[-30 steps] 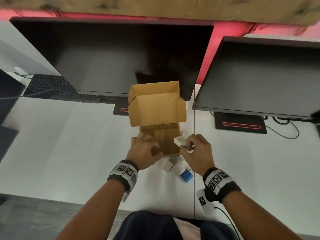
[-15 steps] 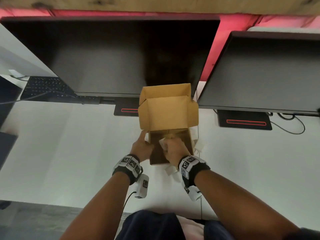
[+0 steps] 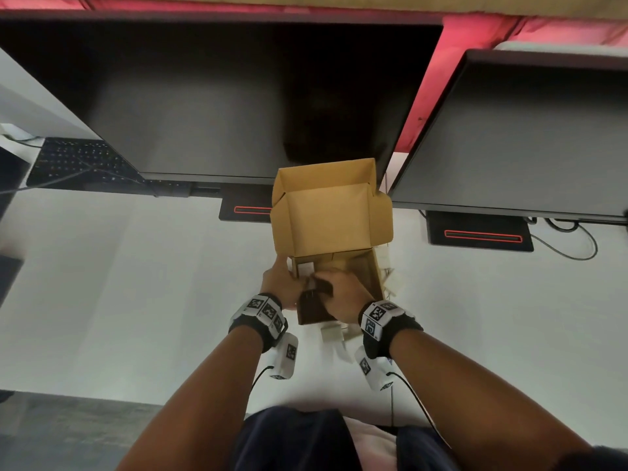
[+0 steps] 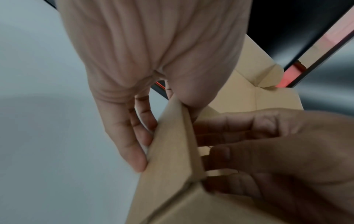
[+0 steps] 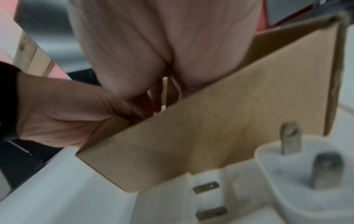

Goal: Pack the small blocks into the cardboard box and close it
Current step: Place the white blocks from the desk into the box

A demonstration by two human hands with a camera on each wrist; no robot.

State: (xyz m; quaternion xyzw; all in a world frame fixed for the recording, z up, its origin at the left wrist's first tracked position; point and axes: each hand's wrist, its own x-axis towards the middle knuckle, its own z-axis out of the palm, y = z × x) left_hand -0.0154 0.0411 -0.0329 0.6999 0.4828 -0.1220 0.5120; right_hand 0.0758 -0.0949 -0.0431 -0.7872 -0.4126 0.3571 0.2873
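Head view: the cardboard box [image 3: 334, 263] stands on the white counter [image 3: 136, 283] directly in front of me, its lid [image 3: 329, 207] raised upright at the far side. My left hand [image 3: 280, 287] holds the box's near-left wall, thumb side toward the interior. My right hand [image 3: 343, 295] reaches into the box at its near-left part, fingers curled downward; what they hold is hidden. One pale small block [image 3: 307, 268] lies inside the box against the left wall, just beyond my right fingers. More small blocks [image 3: 331, 333] lie on the counter, touching or just beside the near wall, and others [image 3: 390, 278] lie just beside the right wall. Two dark monitors [image 3: 238, 107] stand behind the box, and a keyboard [image 3: 78, 161] sits at far left.

Left wrist view: my left hand [image 4: 153, 60] pinches the box wall [image 4: 172, 144], thumb inside, fingers [image 4: 132, 144] flat on the outer face. My right hand [image 4: 277, 151] is inside the box, fingers bent; the grip contents are not visible.

Right wrist view: my right hand [image 5: 162, 45] dips behind the near box wall [image 5: 210, 128]; whether it grips anything, I cannot tell. My left hand [image 5: 63, 118] clasps the wall's corner. White plug-type blocks [image 5: 306, 174] with metal prongs rest on the counter against the outside of that wall.
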